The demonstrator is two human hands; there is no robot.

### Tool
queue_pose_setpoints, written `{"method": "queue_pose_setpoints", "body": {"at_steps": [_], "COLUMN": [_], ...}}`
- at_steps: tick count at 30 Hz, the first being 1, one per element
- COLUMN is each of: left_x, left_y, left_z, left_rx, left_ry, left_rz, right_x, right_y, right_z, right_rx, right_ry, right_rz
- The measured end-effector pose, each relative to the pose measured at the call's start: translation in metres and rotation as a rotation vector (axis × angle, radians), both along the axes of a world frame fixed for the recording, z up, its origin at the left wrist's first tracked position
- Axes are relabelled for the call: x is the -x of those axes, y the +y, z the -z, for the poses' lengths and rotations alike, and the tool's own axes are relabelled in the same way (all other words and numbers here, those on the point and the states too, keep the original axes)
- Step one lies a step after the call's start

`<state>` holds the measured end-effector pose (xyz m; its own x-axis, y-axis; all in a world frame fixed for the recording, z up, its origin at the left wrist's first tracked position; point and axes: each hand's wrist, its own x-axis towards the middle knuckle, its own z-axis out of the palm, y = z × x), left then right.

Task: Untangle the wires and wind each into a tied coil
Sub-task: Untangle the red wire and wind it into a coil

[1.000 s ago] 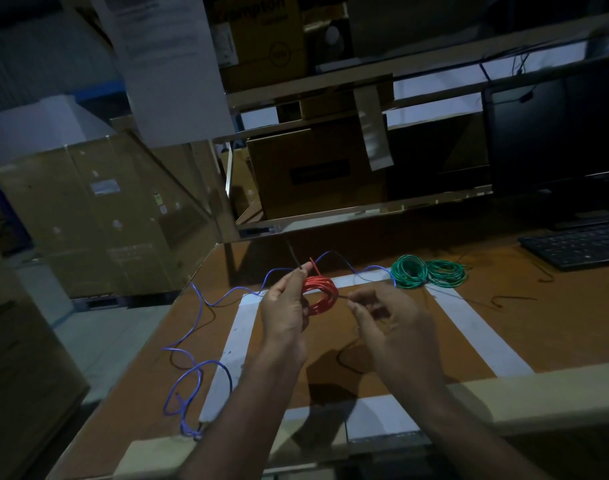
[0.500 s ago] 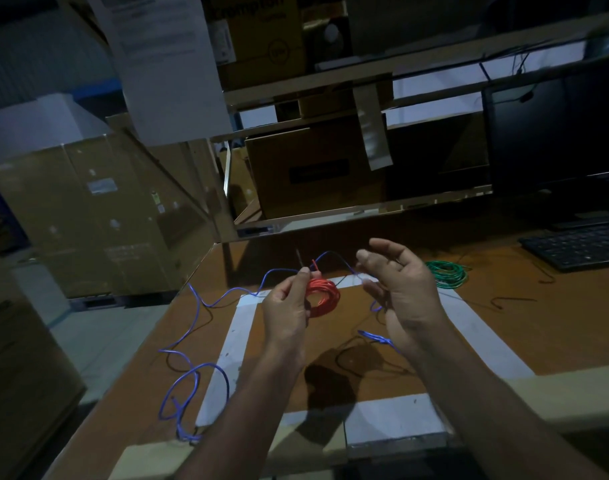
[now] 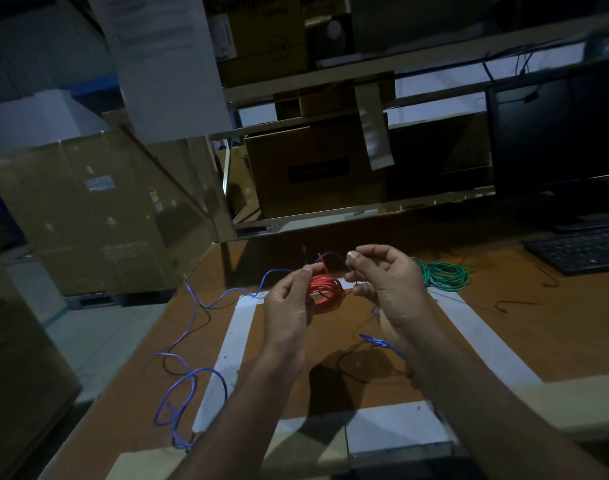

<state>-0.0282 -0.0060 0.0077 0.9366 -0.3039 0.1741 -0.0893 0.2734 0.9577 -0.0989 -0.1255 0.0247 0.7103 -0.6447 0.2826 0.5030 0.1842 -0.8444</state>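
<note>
Three wires: a red coil [image 3: 325, 293] held up above the bench [image 3: 556, 327], a green coil [image 3: 443, 276] lying wound on the bench to the right, and a blue wire [image 3: 192, 344] sprawled loose over the left side and off the near edge.
Left hand: the left hand [image 3: 289, 306] pinched the red coil's near edge between thumb and fingers, keeping the loops bunched together.
Right hand: the right hand [image 3: 388, 287] was curled, thumb and forefinger pinching a thin dark strand just beside the coil; whether it was a tie or a wire end, I couldn't tell in that dim light.
Red tail: a short red end [image 3: 321, 261] stuck up above the coil, near the left thumb.
How it would handle: light, springy stuff, I'd say; the loops looked ready to fan open if the pinch slackened, and the smooth sheath looked slippery.
Where to hold: best gripped across the whole bundle at one spot, with the tie wrapped close beside that grip.
Blue wire: long and limp, likely to snag on itself; I'd take it by a free end.
Taped square: white tape [image 3: 240, 341] framed the working patch.
</note>
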Motion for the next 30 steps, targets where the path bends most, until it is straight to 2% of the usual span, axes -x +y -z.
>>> {"method": "queue_pose_setpoints", "body": {"at_steps": [6, 11, 17, 19, 21, 25, 30], "left_x": [-0.002, -0.002, 0.0, 0.002, 0.004, 0.008, 0.011], "left_y": [-0.002, -0.002, -0.002, -0.001, -0.001, 0.0, 0.002], "left_z": [0.002, 0.001, 0.002, 0.001, 0.0, 0.0, 0.0], "left_rx": [-0.018, -0.006, 0.002, 0.003, 0.0, -0.021, -0.041], "left_ry": [0.02, 0.034, 0.005, -0.019, -0.067, -0.173, -0.219], "left_rz": [0.015, 0.006, 0.039, 0.081, 0.128, 0.18, 0.213], "right_x": [0.0, 0.002, 0.003, 0.002, 0.001, -0.001, 0.003], "right_y": [-0.006, -0.003, -0.003, -0.005, -0.006, -0.012, -0.016], "right_z": [0.003, 0.006, 0.002, 0.001, -0.002, -0.007, -0.01], "right_rx": [0.156, 0.487, 0.59, 0.561, 0.533, 0.607, 0.567], "right_ry": [0.025, 0.117, 0.137, 0.122, 0.115, 0.181, 0.188], "right_rz": [0.025, 0.11, 0.209, 0.227, 0.204, 0.084, 0.001]}}
